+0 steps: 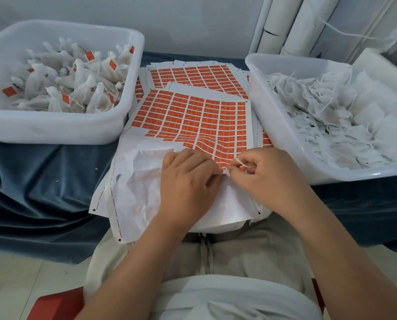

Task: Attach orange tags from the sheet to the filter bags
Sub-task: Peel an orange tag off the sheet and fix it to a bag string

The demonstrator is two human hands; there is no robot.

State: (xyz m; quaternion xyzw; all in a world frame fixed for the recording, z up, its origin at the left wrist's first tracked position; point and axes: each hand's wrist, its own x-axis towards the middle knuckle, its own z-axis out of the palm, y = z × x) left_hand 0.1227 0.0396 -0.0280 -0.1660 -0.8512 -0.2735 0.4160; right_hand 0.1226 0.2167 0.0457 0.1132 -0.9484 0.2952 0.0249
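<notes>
A sheet of orange tags (193, 116) lies in front of me, its near part bare white backing paper. My left hand (188, 179) and my right hand (264, 172) meet at the sheet's near right edge. Both pinch a small white piece with a thin string (239, 163) between the fingertips; whether a tag is on it is hidden. The bag on that string is hidden under my hands. Tagged filter bags (77, 84) fill the left tub (54, 128). Untagged white filter bags (345, 118) fill the right tub (269, 116).
More orange tag sheets (193, 75) lie stacked behind the front one. A dark blue cloth (43, 188) covers the table. White pipes (292, 26) stand at the back right. A red seat edge (59, 306) shows below left.
</notes>
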